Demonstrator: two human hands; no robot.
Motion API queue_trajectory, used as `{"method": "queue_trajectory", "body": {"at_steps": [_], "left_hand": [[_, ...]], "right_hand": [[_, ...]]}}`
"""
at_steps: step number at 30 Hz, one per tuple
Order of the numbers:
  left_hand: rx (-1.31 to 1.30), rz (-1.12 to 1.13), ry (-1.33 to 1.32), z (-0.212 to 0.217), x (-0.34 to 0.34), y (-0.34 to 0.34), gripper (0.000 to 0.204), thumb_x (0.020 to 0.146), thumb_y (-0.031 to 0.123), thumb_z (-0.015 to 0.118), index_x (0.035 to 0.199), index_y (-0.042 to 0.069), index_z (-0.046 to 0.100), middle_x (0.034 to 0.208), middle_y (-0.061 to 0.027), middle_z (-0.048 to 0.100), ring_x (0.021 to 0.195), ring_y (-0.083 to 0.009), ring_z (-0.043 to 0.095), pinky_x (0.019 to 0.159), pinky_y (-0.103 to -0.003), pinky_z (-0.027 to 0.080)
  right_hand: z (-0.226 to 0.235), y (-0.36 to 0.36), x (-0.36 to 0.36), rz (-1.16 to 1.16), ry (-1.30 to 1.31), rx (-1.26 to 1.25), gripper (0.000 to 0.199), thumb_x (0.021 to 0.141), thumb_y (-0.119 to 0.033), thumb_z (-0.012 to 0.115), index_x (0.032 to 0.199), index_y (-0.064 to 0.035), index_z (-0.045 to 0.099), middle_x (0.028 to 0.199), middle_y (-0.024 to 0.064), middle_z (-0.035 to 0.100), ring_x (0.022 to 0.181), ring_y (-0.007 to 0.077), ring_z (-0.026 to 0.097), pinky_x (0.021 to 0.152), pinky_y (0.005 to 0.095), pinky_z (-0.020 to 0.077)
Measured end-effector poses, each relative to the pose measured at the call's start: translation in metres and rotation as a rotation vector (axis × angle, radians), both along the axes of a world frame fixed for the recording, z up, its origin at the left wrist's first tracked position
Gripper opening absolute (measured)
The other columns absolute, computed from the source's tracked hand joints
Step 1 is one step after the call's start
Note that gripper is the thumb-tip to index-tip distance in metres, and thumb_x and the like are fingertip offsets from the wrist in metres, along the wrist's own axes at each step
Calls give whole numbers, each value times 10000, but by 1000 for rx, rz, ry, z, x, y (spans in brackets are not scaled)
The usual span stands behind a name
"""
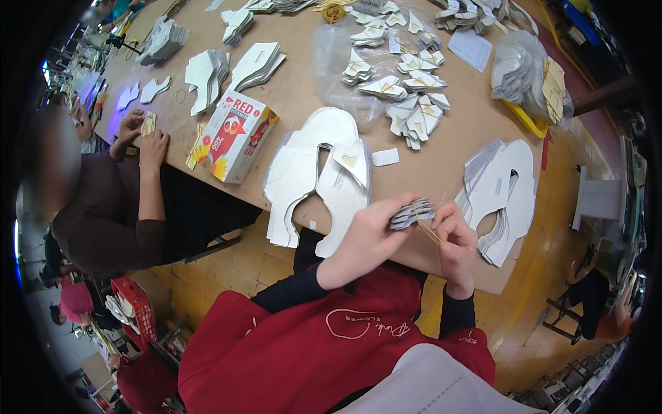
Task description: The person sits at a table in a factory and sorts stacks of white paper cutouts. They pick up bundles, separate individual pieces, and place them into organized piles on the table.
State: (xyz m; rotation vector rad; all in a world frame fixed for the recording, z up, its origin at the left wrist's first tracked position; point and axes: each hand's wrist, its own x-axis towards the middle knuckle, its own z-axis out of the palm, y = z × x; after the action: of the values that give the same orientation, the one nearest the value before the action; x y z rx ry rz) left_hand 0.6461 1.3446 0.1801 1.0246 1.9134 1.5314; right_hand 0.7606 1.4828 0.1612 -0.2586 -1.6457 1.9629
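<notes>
My left hand [369, 231] grips a small stack of grey cut pieces [412, 212] at the table's near edge. My right hand [455, 238] pinches a yellow rubber band [429, 232] that runs against the stack. Just beyond my hands lies a pile of large white cut sheets [317, 172]. A second pile of white and grey sheets [507, 193] lies to the right of my hands.
The brown table [303, 83] holds a red and white carton [234, 134], banded bundles of small white pieces [407, 86] on clear plastic, more stacks [207, 76] and a yellow tray [527, 121]. A co-worker [131, 200] sits at my left, hands on the table.
</notes>
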Motion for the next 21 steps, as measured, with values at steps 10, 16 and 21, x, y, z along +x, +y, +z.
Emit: {"method": "queue_trajectory", "body": {"at_steps": [10, 16, 21], "left_hand": [[121, -299, -825, -3, -12, -4, 425, 915, 110, 625, 1296, -25, 493, 1117, -119, 661, 1003, -150, 625, 870, -286, 497], [638, 187, -990, -2, -23, -7, 482, 894, 123, 619, 1335, 13, 457, 1086, -165, 649, 919, -201, 630, 817, -307, 517], [135, -128, -823, 3, -34, -17, 534, 914, 81, 597, 1412, 90, 406, 1211, -122, 564, 969, -132, 580, 824, -278, 495]], "right_hand": [[-21, 35, 38, 351, 240, -639, 424, 874, -341, 620, 698, 45, 631, 511, 31, 477, 459, 157, 393, 473, 323, 307], [-4, 16, 37, 782, -156, -215, 535, 901, -276, 639, 1277, 81, 512, 885, 153, 671, 546, 129, 505, 553, 271, 429], [4, 3, 21, 296, -220, -110, 897, 908, -317, 650, 1541, -15, 91, 1294, 175, 548, 680, 131, 550, 640, 226, 444]]}}
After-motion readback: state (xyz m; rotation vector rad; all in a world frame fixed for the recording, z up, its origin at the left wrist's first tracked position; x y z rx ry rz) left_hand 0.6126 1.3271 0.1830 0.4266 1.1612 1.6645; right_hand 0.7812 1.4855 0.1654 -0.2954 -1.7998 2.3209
